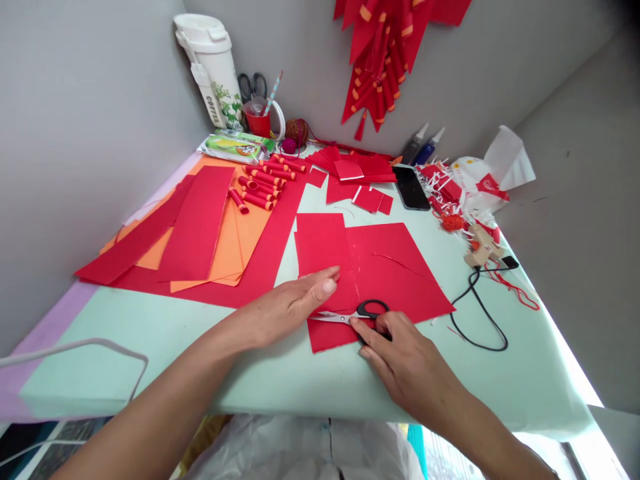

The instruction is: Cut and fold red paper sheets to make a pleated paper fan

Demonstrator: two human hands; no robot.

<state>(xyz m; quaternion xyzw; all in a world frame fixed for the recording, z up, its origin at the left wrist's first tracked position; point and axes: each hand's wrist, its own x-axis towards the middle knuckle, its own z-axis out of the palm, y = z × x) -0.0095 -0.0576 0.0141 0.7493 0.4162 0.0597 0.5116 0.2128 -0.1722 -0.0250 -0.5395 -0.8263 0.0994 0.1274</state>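
My left hand (pixel 285 308) lies with fingers stretched out along the left side of a narrow red paper sheet (pixel 323 243). Black-handled scissors (pixel 345 319) lie across the lower part of the red paper, blades pointing left toward my left wrist. My right hand (pixel 403 357) holds them by the handles, its index finger by the pivot. One handle loop is partly covered by my fingers. Below the blades shows a red paper piece (pixel 333 335). Under and beside the narrow sheet is a wider red sheet (pixel 400 273) with a thin red strip on it.
Left are red and orange sheets (pixel 255 233) with several small paper rolls (pixel 260 183). Behind stand a white tumbler (pixel 217 73) and a red cup (pixel 259 123). Cut red pieces (pixel 370 199), a phone (pixel 411 188), paper scraps (pixel 445 183) and a black cord (pixel 480 307) lie right.
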